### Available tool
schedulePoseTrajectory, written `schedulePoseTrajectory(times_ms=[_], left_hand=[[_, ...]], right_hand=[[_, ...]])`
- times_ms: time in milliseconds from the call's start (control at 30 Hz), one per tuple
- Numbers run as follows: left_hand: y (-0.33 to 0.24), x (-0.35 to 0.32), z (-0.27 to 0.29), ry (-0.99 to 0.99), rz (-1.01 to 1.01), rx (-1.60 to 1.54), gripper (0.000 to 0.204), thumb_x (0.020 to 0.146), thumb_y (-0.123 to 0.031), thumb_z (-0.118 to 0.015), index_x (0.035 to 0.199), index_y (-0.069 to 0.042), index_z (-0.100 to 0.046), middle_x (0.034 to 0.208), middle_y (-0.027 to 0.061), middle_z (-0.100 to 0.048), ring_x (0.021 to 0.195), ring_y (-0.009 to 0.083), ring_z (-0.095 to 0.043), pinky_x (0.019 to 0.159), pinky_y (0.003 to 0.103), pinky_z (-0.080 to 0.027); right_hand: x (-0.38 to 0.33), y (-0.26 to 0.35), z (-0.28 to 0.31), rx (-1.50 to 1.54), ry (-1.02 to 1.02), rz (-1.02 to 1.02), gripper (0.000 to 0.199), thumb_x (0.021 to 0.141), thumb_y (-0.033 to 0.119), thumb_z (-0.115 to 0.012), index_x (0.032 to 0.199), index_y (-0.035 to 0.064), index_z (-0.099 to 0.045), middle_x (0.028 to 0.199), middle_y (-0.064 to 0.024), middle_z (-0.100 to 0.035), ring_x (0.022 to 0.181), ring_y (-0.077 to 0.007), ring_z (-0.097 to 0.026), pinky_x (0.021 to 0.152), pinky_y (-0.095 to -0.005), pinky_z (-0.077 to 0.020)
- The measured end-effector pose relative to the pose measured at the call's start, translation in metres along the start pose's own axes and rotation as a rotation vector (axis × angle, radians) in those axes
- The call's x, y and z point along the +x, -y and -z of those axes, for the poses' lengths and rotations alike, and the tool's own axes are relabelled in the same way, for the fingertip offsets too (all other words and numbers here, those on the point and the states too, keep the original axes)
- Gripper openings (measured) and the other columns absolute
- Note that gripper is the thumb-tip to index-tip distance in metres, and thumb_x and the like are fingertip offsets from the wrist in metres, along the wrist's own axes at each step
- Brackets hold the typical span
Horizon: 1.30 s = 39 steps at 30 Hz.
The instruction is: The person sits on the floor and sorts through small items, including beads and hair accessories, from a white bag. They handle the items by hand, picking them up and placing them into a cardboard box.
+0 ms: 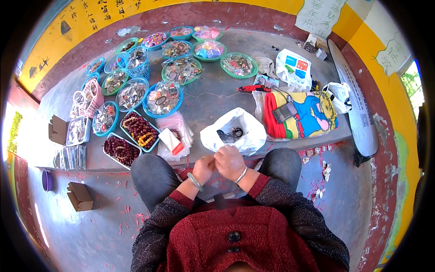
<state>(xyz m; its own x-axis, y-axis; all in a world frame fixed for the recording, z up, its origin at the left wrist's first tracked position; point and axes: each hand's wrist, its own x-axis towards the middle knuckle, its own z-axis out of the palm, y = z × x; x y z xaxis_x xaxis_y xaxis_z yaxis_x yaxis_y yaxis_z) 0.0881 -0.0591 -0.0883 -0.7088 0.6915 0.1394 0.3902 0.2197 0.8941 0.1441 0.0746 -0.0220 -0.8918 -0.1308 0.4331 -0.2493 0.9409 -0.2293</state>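
Note:
Close together in front of my lap, my left hand [203, 168] and my right hand [229, 162] are both closed, fingertips curled in and nearly touching. Whatever they pinch, if anything, is too small or hidden to make out. A pale green bangle [195, 182] circles my left wrist, a silver one [241, 175] my right. Just beyond my right hand, an open white plastic bag [251, 129] stands at the platform's near edge with dark, ring-like items [235, 133] inside. Left of it lie clear plastic packets [181, 131] and a white-and-red card [171, 142].
Dark red beads fill two trays [147, 149] at the left, with round baskets [181, 105] of packaged trinkets behind. On the right, a phone [284, 112] rests on a folded colourful blanket [312, 115]. Cardboard boxes [80, 196] and a purple container [47, 180] sit at left.

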Motion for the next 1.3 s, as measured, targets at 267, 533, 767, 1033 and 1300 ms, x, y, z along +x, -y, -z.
schedulePoseTrajectory(times_ms=[267,533,767,1033,1300], left_hand=[[-0.004,0.003,0.004,-0.081,0.188,-0.322,0.016,0.081,-0.002,-0.052,0.093,0.001,-0.061,0.085,0.0105,-0.063,0.075,0.0167,-0.061,0.068,0.026,-0.048],[0.003,0.004,0.020,-0.371,0.543,-1.185,0.016,0.085,-0.001,-0.045,0.094,0.008,-0.056,0.092,0.0137,-0.060,0.082,0.0202,-0.060,0.075,0.029,-0.052],[-0.006,0.008,0.041,-0.606,0.617,-1.310,0.014,0.084,-0.002,-0.046,0.092,0.004,-0.057,0.089,0.0113,-0.060,0.080,0.0198,-0.060,0.073,0.030,-0.052],[-0.004,0.007,0.035,-0.403,0.480,-1.352,0.013,0.084,-0.005,-0.050,0.089,0.003,-0.059,0.089,0.0110,-0.061,0.080,0.0183,-0.060,0.071,0.026,-0.052],[-0.010,0.009,0.038,-0.360,0.459,-1.381,0.013,0.084,-0.005,-0.051,0.089,0.002,-0.060,0.089,0.0105,-0.062,0.078,0.0177,-0.061,0.068,0.025,-0.052]], right_hand=[[0.005,-0.018,-0.011,0.358,-0.220,-0.236,0.009,0.063,0.005,-0.060,0.061,0.0067,-0.051,0.061,-0.0068,-0.050,0.061,-0.0267,-0.051,0.056,-0.0360,-0.0412],[0.005,-0.026,-0.003,0.624,-0.368,-0.507,0.004,0.068,0.007,-0.059,0.070,0.0048,-0.056,0.068,-0.0063,-0.057,0.065,-0.0218,-0.056,0.062,-0.0298,-0.0441],[-0.002,-0.014,0.005,0.542,-0.046,-0.186,0.007,0.075,0.014,-0.055,0.077,0.0076,-0.057,0.072,-0.0080,-0.058,0.070,-0.0243,-0.057,0.062,-0.0343,-0.0436],[-0.012,-0.009,-0.015,0.079,0.668,-0.226,0.015,0.070,0.023,-0.056,0.074,0.0104,-0.064,0.073,-0.0104,-0.062,0.073,-0.0269,-0.060,0.061,-0.0363,-0.0448],[-0.006,-0.044,-0.004,0.703,0.681,-0.459,0.014,0.067,0.009,-0.059,0.079,0.0080,-0.065,0.067,-0.0078,-0.062,0.065,-0.0180,-0.060,0.061,-0.0292,-0.0456]])
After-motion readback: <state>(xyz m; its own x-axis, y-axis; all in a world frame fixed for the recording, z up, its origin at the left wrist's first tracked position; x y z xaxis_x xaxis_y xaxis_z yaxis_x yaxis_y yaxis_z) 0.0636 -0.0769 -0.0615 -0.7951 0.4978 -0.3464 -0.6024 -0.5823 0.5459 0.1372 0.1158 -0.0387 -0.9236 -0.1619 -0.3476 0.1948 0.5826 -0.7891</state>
